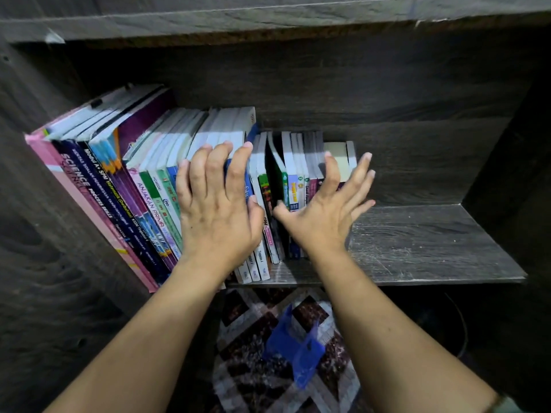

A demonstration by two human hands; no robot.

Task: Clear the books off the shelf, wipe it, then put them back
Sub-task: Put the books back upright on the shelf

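A row of books (125, 186) stands on the dark wooden shelf (423, 242), filling its left and middle part, tall pink and purple ones at the far left and shorter ones (298, 162) toward the middle. My left hand (217, 204) lies flat on the spines of the middle books, fingers spread. My right hand (325, 210) is spread over the spines of the short books at the right end of the row, thumb against them. Neither hand is closed round a book.
The right part of the shelf board is bare, dusty and scratched. The cabinet's side walls (512, 162) close the shelf left and right, with a board above. Below lie a patterned rug (262, 320) and a blue cloth (298, 350).
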